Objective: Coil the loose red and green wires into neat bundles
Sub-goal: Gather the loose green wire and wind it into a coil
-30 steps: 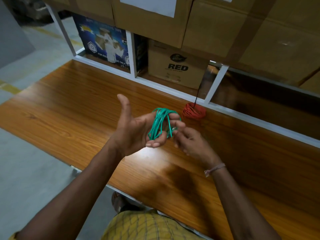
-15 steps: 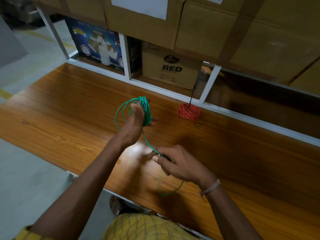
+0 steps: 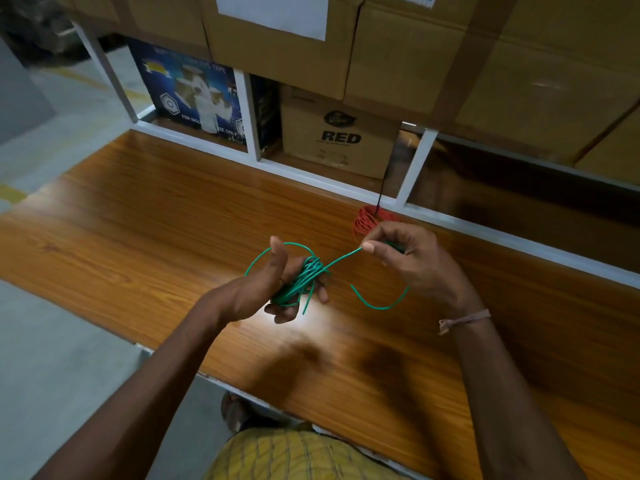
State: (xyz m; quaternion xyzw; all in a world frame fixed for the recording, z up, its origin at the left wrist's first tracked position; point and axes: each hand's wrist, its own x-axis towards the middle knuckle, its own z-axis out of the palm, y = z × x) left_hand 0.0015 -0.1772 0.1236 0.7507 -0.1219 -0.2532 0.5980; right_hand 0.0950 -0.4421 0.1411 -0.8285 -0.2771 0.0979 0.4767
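A green wire [image 3: 304,277] is looped several times over the fingers of my left hand [image 3: 277,285], which holds the coil above the wooden table [image 3: 138,216], thumb pointing up. One strand runs up and right to my right hand [image 3: 405,258], which pinches it between thumb and fingers; the loose tail hangs in a curve below that hand. A coiled red wire [image 3: 365,221] lies on the table at the back, just beyond my right hand, partly hidden by it.
A white metal frame [image 3: 311,178] borders the table's far edge. Behind it stand cardboard boxes, one marked RED [image 3: 341,136], and a blue printed box [image 3: 194,95]. Grey floor lies to the left of the table.
My right hand has swung from low near the table's front edge up and to the right, drawing the green strand across. My left hand has turned palm-up with the coil and dropped a little.
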